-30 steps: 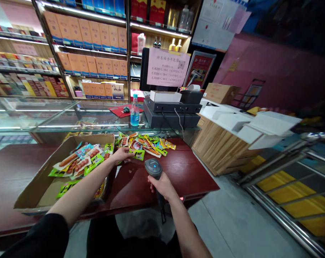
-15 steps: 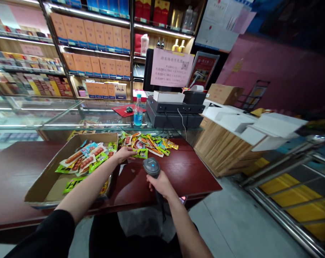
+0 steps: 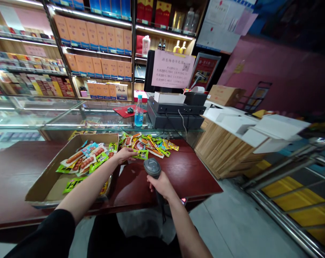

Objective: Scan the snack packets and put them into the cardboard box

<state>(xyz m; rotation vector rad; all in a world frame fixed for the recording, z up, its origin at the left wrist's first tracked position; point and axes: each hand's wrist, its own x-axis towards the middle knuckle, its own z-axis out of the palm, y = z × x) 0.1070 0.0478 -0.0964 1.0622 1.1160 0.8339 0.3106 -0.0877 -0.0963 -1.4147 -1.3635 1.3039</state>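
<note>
My left hand (image 3: 126, 155) reaches over the right rim of a shallow cardboard box (image 3: 41, 182) and pinches the left end of a green snack packet (image 3: 141, 154). Wrapped round the handle of a grey barcode scanner (image 3: 152, 167) is my right hand (image 3: 159, 183); the scanner's head points forward, just short of that packet. A heap of mixed snack packets (image 3: 154, 142) lies behind the green one on the dark red table (image 3: 184, 168). Inside the box are packaged sausages (image 3: 87, 162) and more green packets (image 3: 72, 184), partly hidden by my left forearm.
Behind the table runs a glass counter (image 3: 98, 114) with a blue-labelled bottle (image 3: 138, 114), a mouse (image 3: 130, 110) and a till (image 3: 175, 113) on it. To the right are a wooden cabinet (image 3: 218, 150) and a metal railing (image 3: 280, 211). Stocked shelves (image 3: 92, 50) line the back.
The view has shifted very slightly. Both hands keep their places and grips, and the blue light on top of the scanner's head no longer shows.
</note>
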